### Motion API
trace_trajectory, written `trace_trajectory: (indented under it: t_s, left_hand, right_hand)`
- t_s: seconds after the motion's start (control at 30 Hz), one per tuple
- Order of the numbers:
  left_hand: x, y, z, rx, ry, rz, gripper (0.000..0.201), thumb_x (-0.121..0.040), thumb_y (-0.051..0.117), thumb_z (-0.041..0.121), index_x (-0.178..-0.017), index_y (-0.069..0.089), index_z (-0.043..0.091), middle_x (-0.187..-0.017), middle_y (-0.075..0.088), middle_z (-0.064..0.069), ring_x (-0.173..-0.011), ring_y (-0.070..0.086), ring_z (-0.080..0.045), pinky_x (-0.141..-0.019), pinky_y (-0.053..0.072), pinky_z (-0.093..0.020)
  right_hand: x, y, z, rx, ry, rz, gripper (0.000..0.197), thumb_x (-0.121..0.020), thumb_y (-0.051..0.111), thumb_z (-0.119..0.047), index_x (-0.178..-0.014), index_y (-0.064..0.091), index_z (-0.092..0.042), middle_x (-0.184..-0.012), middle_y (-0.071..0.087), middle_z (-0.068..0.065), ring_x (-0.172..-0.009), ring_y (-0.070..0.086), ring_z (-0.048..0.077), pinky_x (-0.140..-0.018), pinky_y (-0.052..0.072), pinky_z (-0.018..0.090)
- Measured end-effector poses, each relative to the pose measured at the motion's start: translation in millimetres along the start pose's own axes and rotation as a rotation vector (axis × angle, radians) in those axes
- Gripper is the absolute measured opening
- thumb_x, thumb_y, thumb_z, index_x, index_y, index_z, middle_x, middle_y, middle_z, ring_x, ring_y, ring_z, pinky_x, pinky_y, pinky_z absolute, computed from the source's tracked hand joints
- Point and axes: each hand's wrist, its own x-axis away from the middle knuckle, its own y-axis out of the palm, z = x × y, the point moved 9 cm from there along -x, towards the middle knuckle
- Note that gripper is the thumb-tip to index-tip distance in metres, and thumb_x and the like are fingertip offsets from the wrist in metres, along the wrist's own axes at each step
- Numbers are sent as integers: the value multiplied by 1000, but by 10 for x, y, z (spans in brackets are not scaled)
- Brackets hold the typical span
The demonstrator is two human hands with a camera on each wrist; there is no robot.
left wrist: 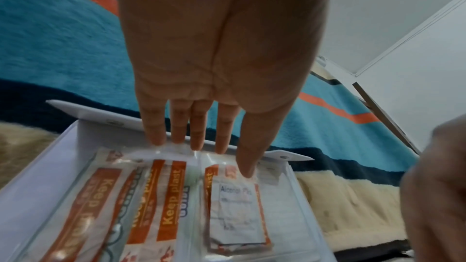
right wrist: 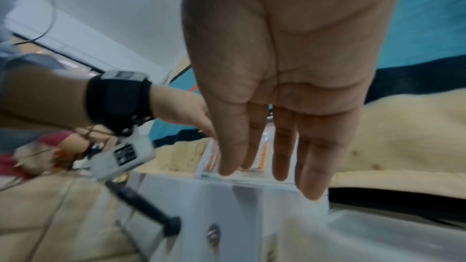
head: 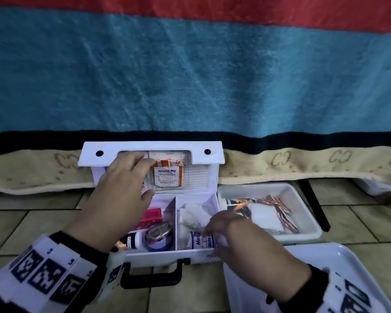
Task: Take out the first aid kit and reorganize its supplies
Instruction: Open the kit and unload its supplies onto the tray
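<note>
The white first aid kit (head: pixel 190 256) stands open on the tiled floor, its lid (head: pixel 151 146) upright against the bed. My left hand (head: pixel 142 175) (left wrist: pixel 206 152) lies flat on the lid's clear pocket, straight fingers at its top edge and thumb on the alcohol pad (head: pixel 167 176) (left wrist: pixel 237 214). Keep plast plasters (left wrist: pixel 171 196) fill the pocket beside it. My right hand (head: pixel 221 231) (right wrist: pixel 272 176) hovers with straight fingers over the right compartment's front, just above a crepe bandage roll (head: pixel 200 240); it holds nothing. White gauze (head: pixel 193 214) lies behind the roll.
The left compartment holds a pink box (head: pixel 150 216), a blue roll (head: pixel 159 243) with a metal piece on it, and a white bottle (head: pixel 131 240). A small white tray (head: pixel 303 195) with a tube, gauze and plasters sits right of the kit. A larger white tray (head: pixel 325 256) lies at the near right.
</note>
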Motion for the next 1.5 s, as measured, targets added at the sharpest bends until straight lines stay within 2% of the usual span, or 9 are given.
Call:
trace_trajectory:
  t_s: [0.23, 0.4, 0.53, 0.77, 0.93, 1.1, 1.23, 1.33, 1.5]
  left_hand:
    - [185, 143, 378, 30, 96, -6, 33, -84, 64, 18, -116, 61, 17, -122, 51, 0, -117, 46, -20, -101, 39, -37]
    - [372, 442, 777, 82, 199, -122, 19, -84, 63, 22, -103, 64, 24, -111, 55, 6, -107, 54, -17, -90, 47, -37]
    - [428, 663, 947, 52, 241, -315, 24, -96, 43, 30, -118, 53, 28, -119, 47, 10, -113, 47, -13, -98, 39, -32]
    - [479, 989, 1244, 25, 450, -510, 33, -94, 46, 26, -127, 47, 25, -134, 44, 9, -119, 47, -18, -99, 39, -35]
    - [514, 1185, 1346, -104, 482, -565, 29, -93, 48, 24, -122, 49, 21, -129, 48, 3, -118, 47, -21, -97, 38, -36]
    - [523, 1139, 1624, -283, 476, -544, 30, -90, 43, 8, -120, 48, 14, -122, 50, -7, -112, 49, -28, -90, 33, -34]
    - [542, 1268, 1973, -318, 422, -555, 42, -84, 44, -1, -125, 44, 9, -123, 50, -13, -113, 51, -29, -92, 36, -38]
    - [459, 1387, 2054, -314, 362, -568, 42, -84, 44, -5, -124, 45, 8, -121, 53, -13, -111, 53, -32, -88, 39, -39]
    - [312, 1368, 2059, -242, 343, -498, 39, -81, 43, -12, -112, 56, 8, -115, 58, -11, -104, 58, -32, -62, 32, -29]
  right_hand:
    - [77, 21, 565, 204, 241, -67, 45, -81, 62, -36, -121, 49, -20, -125, 52, 1, -114, 55, 20, -91, 44, 29]
    - [-19, 115, 473, 347, 219, 7, 27, -91, 43, -17, -117, 47, -8, -116, 58, 15, -100, 63, 30, -75, 48, 34]
    - [-50, 52, 456, 316, 116, -3, 26, -95, 43, -18, -117, 48, -8, -113, 60, 15, -100, 62, 30, -76, 47, 34]
    - [33, -490, 704, 29, 80, 12, 30, -98, 40, -34, -74, 49, -17, -57, 47, -3, -58, 46, 13, -66, 42, 35]
    - [335, -1049, 843, 15, 156, 186, 31, -94, 43, -34, -65, 44, -22, -47, 48, 0, -42, 41, 13, -49, 36, 30]
    - [865, -1629, 1057, 127, 153, 523, 20, -90, 51, -34, -90, 68, -25, -51, 55, -13, -48, 54, 0, -50, 35, 19]
    - [1277, -1766, 1514, 32, 290, 790, 10, -87, 61, -23, -92, 69, -26, -78, 68, -10, -61, 61, 2, -65, 42, 2]
    - [1599, -1714, 1984, -184, 433, 982, 17, -80, 50, -46, -86, 63, -36, -83, 72, -1, -74, 69, 14, -79, 55, 29]
    - [1887, -1320, 2522, -564, 671, 1073, 37, -84, 58, -51, -78, 64, -15, -64, 71, -1, -58, 69, 17, -69, 59, 49]
